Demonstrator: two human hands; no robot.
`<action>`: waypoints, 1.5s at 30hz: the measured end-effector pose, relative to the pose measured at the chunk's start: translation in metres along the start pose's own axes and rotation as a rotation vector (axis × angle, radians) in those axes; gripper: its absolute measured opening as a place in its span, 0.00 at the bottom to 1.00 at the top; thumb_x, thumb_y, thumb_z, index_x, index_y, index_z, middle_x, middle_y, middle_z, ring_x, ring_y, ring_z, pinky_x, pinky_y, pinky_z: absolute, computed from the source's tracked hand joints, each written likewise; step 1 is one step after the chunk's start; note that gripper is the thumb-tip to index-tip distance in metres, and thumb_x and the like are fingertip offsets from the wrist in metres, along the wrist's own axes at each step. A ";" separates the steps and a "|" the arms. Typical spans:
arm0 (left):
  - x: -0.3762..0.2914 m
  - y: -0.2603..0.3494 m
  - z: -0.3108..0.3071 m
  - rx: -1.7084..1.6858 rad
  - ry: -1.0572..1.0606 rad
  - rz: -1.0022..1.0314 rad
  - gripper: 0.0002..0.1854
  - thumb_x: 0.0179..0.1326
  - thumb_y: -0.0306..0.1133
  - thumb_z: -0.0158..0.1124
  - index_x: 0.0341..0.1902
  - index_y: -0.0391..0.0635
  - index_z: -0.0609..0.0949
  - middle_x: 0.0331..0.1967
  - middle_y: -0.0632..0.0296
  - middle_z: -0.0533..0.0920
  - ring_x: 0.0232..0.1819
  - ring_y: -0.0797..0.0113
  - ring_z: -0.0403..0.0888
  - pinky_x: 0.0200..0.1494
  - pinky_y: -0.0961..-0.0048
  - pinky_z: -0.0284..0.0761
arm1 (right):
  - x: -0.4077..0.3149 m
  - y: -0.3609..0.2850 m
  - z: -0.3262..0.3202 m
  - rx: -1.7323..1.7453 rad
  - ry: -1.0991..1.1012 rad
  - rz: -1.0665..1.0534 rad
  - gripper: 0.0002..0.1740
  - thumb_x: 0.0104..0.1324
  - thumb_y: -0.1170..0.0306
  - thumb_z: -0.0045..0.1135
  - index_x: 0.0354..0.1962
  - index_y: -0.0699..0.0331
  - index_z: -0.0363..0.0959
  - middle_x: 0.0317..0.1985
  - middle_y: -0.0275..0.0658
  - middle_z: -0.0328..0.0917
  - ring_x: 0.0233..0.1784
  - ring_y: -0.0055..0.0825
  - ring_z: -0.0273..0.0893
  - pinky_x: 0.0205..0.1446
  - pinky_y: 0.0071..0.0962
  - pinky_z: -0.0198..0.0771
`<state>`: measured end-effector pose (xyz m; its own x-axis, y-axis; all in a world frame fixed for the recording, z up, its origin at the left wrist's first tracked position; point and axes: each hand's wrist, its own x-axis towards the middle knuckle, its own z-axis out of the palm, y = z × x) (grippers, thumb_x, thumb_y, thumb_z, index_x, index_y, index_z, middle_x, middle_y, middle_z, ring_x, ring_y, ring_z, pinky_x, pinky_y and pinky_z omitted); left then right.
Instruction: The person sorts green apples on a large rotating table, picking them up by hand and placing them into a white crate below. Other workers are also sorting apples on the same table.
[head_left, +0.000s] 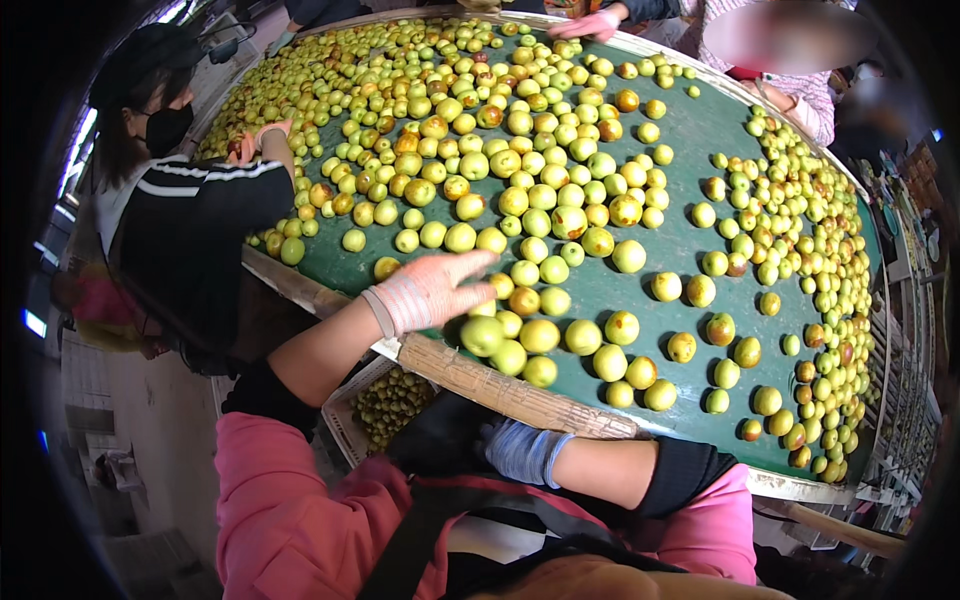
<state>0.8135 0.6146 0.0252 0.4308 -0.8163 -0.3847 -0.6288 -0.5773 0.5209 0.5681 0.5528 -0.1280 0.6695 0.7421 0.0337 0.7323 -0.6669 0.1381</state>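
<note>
Green and brown-spotted jujube fruits (540, 221) lie spread over a large table with a green surface (600, 292). My left hand (439, 289), in a pink knit glove, reaches over the near edge with its fingers apart, beside a few fruits; one green fruit (481, 335) just below it looks blurred. Whether the palm touches any fruit is hidden. In a blue-grey knit glove, my right hand (525, 452) is below the wooden rim, close to my body; its fingers are hidden against dark cloth, so I cannot tell whether it holds anything.
A worn bamboo strip (510, 386) covers the table's near rim. Below it stands a plastic crate (341, 412) with small fruits inside. At the left, a masked co-worker (202, 195) reaches among the fruits. Another person's gloved hand (585, 26) rests at the far edge. Metal racking (904, 390) stands right.
</note>
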 end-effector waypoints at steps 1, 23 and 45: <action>0.012 -0.008 -0.004 0.212 0.178 0.115 0.30 0.66 0.56 0.52 0.67 0.55 0.70 0.59 0.49 0.76 0.53 0.50 0.80 0.56 0.57 0.76 | 0.003 -0.001 -0.003 0.046 -0.096 0.039 0.16 0.67 0.65 0.46 0.48 0.59 0.77 0.33 0.47 0.81 0.29 0.44 0.78 0.28 0.50 0.69; 0.260 -0.008 -0.121 0.514 0.239 -0.049 0.24 0.54 0.34 0.59 0.58 0.51 0.80 0.52 0.47 0.81 0.53 0.52 0.81 0.56 0.63 0.75 | 0.049 -0.006 -0.002 0.172 -0.202 0.134 0.15 0.67 0.65 0.45 0.43 0.59 0.79 0.34 0.45 0.79 0.33 0.42 0.78 0.33 0.48 0.71; -0.127 -0.145 -0.069 -0.737 -0.379 -0.133 0.34 0.51 0.34 0.70 0.62 0.38 0.70 0.53 0.52 0.77 0.45 0.66 0.80 0.41 0.70 0.82 | 0.061 0.005 -0.007 0.242 -0.181 0.103 0.16 0.66 0.67 0.47 0.44 0.66 0.79 0.37 0.48 0.82 0.32 0.41 0.81 0.31 0.47 0.75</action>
<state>0.8951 0.8007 0.0508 0.1419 -0.7558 -0.6393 0.0528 -0.6391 0.7673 0.6120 0.5951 -0.1187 0.7373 0.6599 -0.1443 0.6531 -0.7510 -0.0975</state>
